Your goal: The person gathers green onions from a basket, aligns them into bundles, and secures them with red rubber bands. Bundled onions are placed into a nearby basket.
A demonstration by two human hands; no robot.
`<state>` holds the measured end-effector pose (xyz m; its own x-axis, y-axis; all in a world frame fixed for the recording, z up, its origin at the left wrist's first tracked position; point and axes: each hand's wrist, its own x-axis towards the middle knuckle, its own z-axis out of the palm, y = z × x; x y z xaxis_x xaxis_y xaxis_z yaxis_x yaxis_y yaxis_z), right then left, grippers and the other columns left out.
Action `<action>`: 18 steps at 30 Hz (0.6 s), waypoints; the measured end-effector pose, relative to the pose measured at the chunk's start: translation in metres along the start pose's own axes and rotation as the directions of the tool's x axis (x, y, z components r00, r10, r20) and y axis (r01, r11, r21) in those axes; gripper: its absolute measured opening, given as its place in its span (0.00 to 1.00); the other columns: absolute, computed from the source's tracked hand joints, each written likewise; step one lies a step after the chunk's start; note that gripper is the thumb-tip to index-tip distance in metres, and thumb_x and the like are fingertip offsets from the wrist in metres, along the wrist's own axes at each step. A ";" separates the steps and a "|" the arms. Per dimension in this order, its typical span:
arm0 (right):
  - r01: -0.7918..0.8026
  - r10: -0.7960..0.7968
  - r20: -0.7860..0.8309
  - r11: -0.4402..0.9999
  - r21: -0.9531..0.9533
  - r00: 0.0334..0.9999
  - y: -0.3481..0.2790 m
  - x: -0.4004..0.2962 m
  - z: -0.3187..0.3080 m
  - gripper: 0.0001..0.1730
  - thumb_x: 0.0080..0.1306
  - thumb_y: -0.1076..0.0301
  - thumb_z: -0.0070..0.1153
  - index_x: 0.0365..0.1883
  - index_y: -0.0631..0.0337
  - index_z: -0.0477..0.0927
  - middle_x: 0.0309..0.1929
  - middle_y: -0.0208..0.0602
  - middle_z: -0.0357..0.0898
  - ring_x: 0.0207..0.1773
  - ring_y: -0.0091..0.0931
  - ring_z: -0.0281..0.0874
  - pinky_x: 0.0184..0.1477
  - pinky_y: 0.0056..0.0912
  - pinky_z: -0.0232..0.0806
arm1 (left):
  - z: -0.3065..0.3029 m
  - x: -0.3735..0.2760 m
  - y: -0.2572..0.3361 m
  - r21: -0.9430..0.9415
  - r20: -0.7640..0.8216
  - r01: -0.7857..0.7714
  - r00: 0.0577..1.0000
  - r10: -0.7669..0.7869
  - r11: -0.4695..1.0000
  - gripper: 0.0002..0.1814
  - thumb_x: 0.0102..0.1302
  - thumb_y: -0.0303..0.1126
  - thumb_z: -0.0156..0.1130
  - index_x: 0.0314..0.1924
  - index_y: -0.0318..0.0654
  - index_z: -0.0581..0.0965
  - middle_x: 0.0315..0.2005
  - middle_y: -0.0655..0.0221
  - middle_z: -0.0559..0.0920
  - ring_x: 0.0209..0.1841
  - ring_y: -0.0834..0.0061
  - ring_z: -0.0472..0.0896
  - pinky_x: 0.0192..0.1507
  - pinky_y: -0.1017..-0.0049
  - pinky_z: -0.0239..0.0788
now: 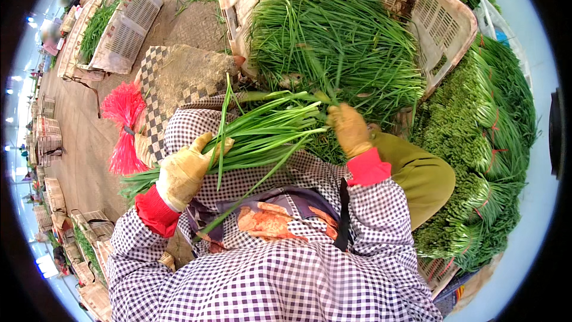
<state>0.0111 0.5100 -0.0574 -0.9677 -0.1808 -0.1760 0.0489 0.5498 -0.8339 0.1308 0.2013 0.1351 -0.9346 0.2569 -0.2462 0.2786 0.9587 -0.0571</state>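
Observation:
A loose bunch of garlic chives (263, 134) lies across my lap, its pale stem ends pointing right. My left hand (185, 172), in a yellowish glove, is closed around the bunch nearer its leafy end; the thumb and a finger show on top. Just beyond the stem ends is my right hand (351, 129), in a stained glove, with its fingers curled on a few blurred chive blades (327, 91). Ahead, a heap of loose chives (330, 31) fills a tipped plastic crate (440, 20) whose open side faces me.
Tied chive bundles (464, 143) are stacked on my right. A tuft of pink plastic ties (125, 125) stands by my left knee, beside a dirt-covered checked cloth (187, 71). Farther left, another crate (129, 22) holds chives on the floor (85, 134). Other people are blurred far left.

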 end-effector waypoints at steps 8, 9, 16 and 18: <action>0.002 0.013 0.193 0.997 -0.080 0.981 -0.063 -0.004 -0.057 0.45 0.62 0.32 0.49 0.60 0.66 0.71 0.55 0.55 0.75 0.60 0.44 0.71 0.61 0.41 0.63 | 0.007 -0.011 -0.004 0.068 -0.047 -0.008 0.999 0.012 0.998 0.28 0.60 0.26 0.57 0.57 0.68 0.74 0.52 0.61 0.78 0.34 0.60 0.83 0.29 0.68 0.77; 0.103 -0.092 0.233 0.994 -0.038 0.968 -0.064 0.003 -0.048 0.42 0.62 0.31 0.47 0.52 0.64 0.78 0.48 0.51 0.79 0.55 0.43 0.75 0.56 0.42 0.65 | 0.006 -0.009 -0.004 0.077 -0.045 -0.015 0.999 0.019 0.997 0.27 0.60 0.27 0.57 0.57 0.69 0.74 0.52 0.61 0.78 0.34 0.60 0.83 0.28 0.68 0.76; 0.231 -0.071 0.422 0.911 -0.341 0.904 -0.082 0.007 0.015 0.21 0.66 0.48 0.47 0.35 0.56 0.82 0.35 0.43 0.80 0.42 0.44 0.77 0.43 0.47 0.67 | 0.010 -0.015 -0.002 0.218 -0.099 -0.049 0.992 0.072 0.975 0.26 0.61 0.31 0.59 0.56 0.75 0.74 0.51 0.70 0.78 0.25 0.68 0.81 0.19 0.72 0.72; 0.201 -0.008 0.420 0.887 -0.416 0.907 -0.079 0.007 0.016 0.20 0.66 0.50 0.47 0.35 0.56 0.82 0.35 0.45 0.81 0.41 0.44 0.78 0.43 0.48 0.68 | 0.017 -0.016 0.001 0.213 -0.077 -0.072 0.993 0.091 0.974 0.26 0.60 0.32 0.59 0.55 0.76 0.74 0.52 0.71 0.77 0.24 0.69 0.80 0.19 0.73 0.72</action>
<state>0.0045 0.4524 -0.0012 -0.7744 -0.5114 -0.3726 -0.2540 0.7906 -0.5572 0.1493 0.1959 0.1227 -0.9197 0.3512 -0.1756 0.3862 0.8896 -0.2437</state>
